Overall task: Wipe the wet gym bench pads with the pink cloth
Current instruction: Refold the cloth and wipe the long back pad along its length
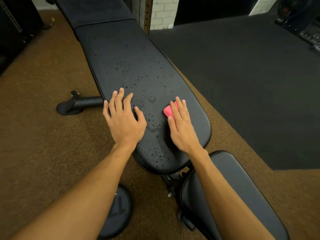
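Two hands are laid on the long black back pad (138,66). The folded pink cloth (168,110) is pressed flat on its near right part under the straight fingers of the right hand (181,130); the left hand (123,118) is rested at the left edge, fingers spread, nothing grasped. Even pressure and overlapping strokes are best carried across the droplets (152,94). Smooth, rounded, vinyl-like upholstery is seen, beaded with water; the cloth looks soft.

- brown speckled carpet (43,135) covers the floor on the left
- black rubber mat (242,75) spreads off to the right
- white brick wall (163,13) at the back, perforated upright (148,16) just beside it
- dim equipment (304,23) far right corner
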A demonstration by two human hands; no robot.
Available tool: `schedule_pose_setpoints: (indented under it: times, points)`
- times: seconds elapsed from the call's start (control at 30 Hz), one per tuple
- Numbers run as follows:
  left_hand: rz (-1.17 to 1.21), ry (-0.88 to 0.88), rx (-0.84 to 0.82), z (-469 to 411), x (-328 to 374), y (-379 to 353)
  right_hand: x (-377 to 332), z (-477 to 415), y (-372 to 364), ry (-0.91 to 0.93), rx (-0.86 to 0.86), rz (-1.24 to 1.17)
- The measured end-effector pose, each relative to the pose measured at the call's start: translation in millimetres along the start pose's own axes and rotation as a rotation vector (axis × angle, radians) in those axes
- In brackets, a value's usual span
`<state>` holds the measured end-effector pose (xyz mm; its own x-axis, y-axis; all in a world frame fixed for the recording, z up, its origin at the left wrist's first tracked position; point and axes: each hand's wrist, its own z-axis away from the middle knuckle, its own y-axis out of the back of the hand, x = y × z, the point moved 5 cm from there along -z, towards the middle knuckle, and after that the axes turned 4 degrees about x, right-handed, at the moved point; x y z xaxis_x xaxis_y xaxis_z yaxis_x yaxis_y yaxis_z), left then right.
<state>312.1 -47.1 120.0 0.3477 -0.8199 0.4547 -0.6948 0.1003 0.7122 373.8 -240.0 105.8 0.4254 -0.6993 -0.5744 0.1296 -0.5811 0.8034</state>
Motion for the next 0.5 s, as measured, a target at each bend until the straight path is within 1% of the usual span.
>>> schedule_pose_setpoints:
  times: [0.07, 0.13, 0.27, 0.33, 0.43, 0.5]
  points:
    - [0.003, 0.004, 0.002, 0.3, -1.2, -0.7, -0.6, 13.6, 3.4, 0.094, -0.075, 0.012]
    - [0.004, 0.004, 0.0, 1.4, -1.7, -0.9, 7.2, 25.0, 12.9, 0.159, -0.109, 0.019]
    - [0.016, 0.002, 0.006, 1.3, -2.3, -0.8, 14.0, 18.2, 27.6, 0.118, -0.063, -0.04]
    - [0.013, 0.001, 0.007, 2.3, -1.8, -0.7, 6.0, 13.6, 19.5, 0.146, -0.066, -0.017]
    - [0.0, 0.001, 0.003, 4.0, -3.4, -1.4, 4.2, 19.3, 8.4, 0.17, -0.092, 0.018]
    - [-0.011, -0.003, 0.007, 4.6, -3.2, -1.7, 9.9, 29.2, 10.2, 0.194, -0.154, 0.003]
